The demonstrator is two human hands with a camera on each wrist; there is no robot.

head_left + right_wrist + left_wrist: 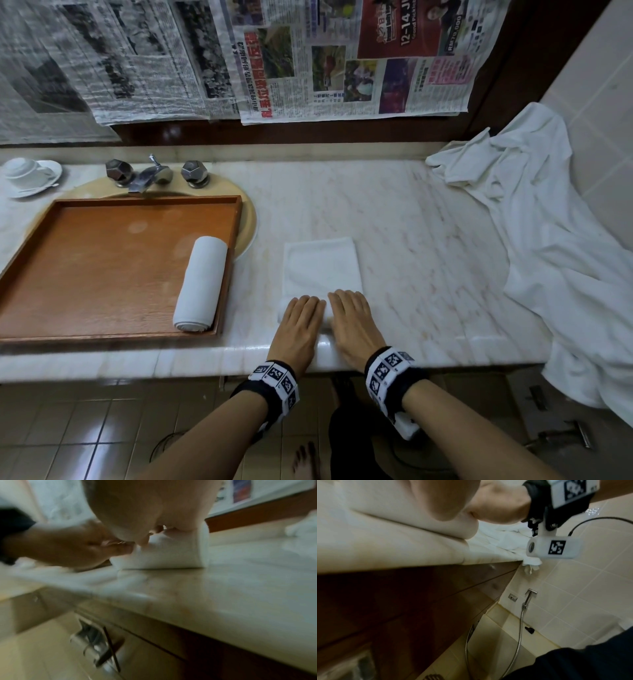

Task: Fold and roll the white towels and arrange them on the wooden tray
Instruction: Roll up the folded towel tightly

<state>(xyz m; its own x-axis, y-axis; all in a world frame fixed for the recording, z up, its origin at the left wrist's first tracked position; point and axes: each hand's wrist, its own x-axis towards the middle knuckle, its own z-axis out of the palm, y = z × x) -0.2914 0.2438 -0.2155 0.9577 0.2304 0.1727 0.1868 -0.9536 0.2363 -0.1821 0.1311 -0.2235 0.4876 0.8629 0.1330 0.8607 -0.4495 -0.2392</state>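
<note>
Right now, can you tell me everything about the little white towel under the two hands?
The folded towel is white, soft-looking terry cloth, lying flat on the marble counter as a narrow strip, right of the wooden tray. Its near end is already rolled up. The left hand and right hand press on that roll, flat, side by side. Nothing else touches it.

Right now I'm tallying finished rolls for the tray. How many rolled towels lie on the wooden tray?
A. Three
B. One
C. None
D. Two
B: a single rolled towel lies along the wooden tray's right side; the other folded towel is on the counter.
</note>
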